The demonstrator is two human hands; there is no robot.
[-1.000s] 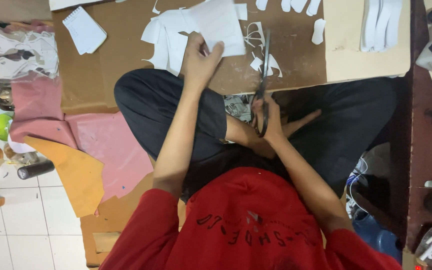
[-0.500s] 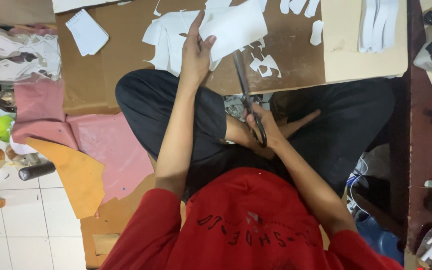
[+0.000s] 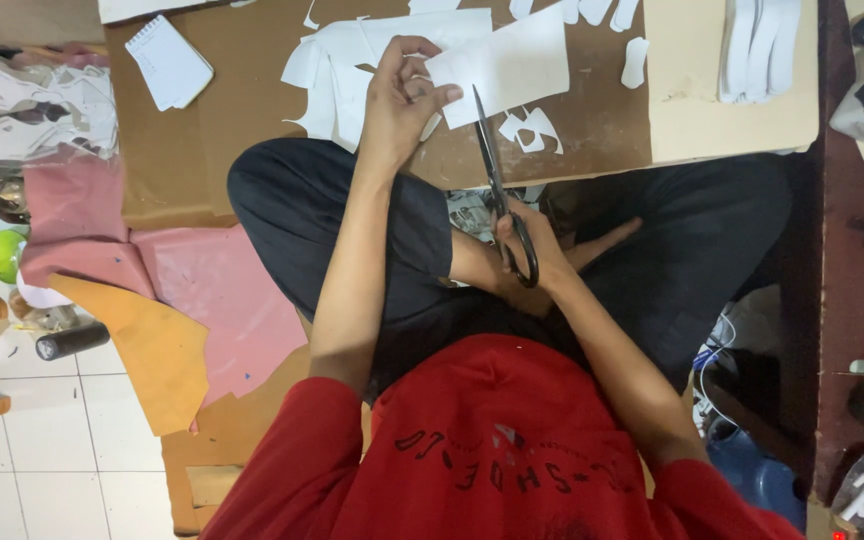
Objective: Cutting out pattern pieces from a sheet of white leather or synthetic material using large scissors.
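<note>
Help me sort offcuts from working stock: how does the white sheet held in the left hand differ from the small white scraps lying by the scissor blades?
The white sheet is large and mostly whole; the small scraps are tiny and jagged with notches. The sheet is pinched in the left hand, raised off the board; the scraps lie loose on the brown board. Both look like the same plain white paper.

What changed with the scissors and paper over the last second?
The left hand lifted the white sheet off the pile; the right hand swung the scissors to its edge. The notepad and scraps stayed put.
</note>
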